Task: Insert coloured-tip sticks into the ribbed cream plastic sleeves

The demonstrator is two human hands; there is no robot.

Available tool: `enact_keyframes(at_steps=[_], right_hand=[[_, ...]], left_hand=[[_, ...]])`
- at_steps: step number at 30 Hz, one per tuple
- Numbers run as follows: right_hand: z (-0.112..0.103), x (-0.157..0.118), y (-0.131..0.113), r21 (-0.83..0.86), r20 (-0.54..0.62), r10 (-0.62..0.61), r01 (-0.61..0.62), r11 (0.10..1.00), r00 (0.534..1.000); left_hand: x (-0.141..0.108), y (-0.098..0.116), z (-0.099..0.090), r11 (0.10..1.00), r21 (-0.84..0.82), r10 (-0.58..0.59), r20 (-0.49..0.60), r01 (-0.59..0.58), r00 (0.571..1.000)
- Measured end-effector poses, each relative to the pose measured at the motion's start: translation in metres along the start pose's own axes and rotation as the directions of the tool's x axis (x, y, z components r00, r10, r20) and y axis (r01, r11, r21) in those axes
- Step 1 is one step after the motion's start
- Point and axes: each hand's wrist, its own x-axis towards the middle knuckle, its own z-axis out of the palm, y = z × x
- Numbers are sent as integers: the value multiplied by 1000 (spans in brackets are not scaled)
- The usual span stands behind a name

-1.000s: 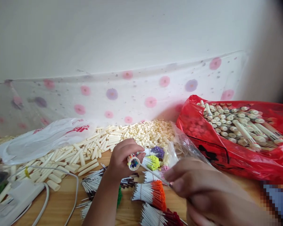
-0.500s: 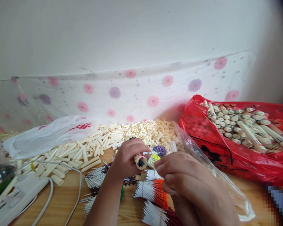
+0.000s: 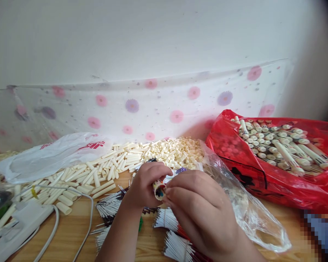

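Note:
My left hand [image 3: 146,183] is wrapped round a short cream tube [image 3: 160,192], whose open end faces me and shows dark and coloured tips inside. The fingertips of my right hand [image 3: 199,207] are pinched together at the right side of the tube's rim; what they hold, if anything, is hidden. Below my hands lie bundles of thin white sticks [image 3: 177,245], one with dark red ends. More white sticks with dark ends [image 3: 108,205] lie left of my left forearm. A purple-tipped bundle [image 3: 180,170] shows partly behind my right hand.
Cream tubes [image 3: 104,173] and short ringed pieces [image 3: 175,151] are heaped along the wall. At right, a red bag [image 3: 246,174] holds many capped tubes beside a clear plastic bag [image 3: 257,222]. A white bag [image 3: 54,153], power strip [image 3: 22,225] and cables lie at left.
My right hand has moved left and closed in on the tube's rim, now covering the yellow-green and most of the orange-tipped bundles. My left hand still holds the tube.

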Motion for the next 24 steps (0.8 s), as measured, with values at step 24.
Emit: enact_keyframes(at_steps=[24], right_hand=[[2,1,9,-71,31,-169,171,983,985]], left_hand=[[-5,-1,-13,992,64,110,-32,-107,993]])
